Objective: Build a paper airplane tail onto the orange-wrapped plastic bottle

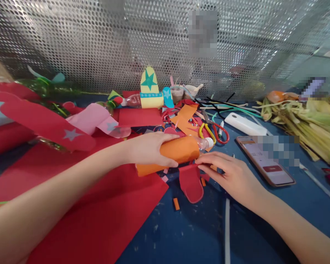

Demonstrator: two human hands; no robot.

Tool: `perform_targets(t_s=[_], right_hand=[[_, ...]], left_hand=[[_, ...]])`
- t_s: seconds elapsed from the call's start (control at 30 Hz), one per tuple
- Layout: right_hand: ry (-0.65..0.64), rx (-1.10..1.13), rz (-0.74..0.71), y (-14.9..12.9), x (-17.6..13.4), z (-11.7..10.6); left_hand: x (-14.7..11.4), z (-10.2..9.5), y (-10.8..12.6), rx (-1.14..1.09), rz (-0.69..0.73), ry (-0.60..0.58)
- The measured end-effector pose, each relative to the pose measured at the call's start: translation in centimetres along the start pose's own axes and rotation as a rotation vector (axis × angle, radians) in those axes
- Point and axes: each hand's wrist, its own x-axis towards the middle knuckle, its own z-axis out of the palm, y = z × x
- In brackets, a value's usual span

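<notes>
A plastic bottle wrapped in orange paper (181, 149) lies on its side, its white cap pointing right. My left hand (151, 149) grips the bottle from above, thumb and fingers spread around its body. Against the bottle's lower side hangs a red paper piece with a rounded end (191, 183). My right hand (228, 172) pinches the top edge of that red piece near the bottle's neck, thumb and forefinger together. Large red paper sheets (104, 220) lie under and left of the bottle. A small orange scrap (176, 204) rests on the blue table.
Scissors with red and yellow handles (213, 132) lie behind the bottle among paper scraps. A phone (266, 161) and a white device (245, 124) are at right, with corn husks (305, 121) beyond. A yellow-wrapped bottle (151, 99) stands before the perforated metal panel (99, 44).
</notes>
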Motion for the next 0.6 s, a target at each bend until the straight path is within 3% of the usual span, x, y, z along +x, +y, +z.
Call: perform_targets(t_s=[0.43,0.6], right_hand=[[0.071,-0.042,-0.023,-0.08,0.32,0.27],[0.039,-0.005,0.094,-0.30,0.41,0.23]], left_hand=[[0.24,0.49,-0.45,0.014,0.047,0.092],[0.26,0.56,-0.57,0.012,0.065,0.094]])
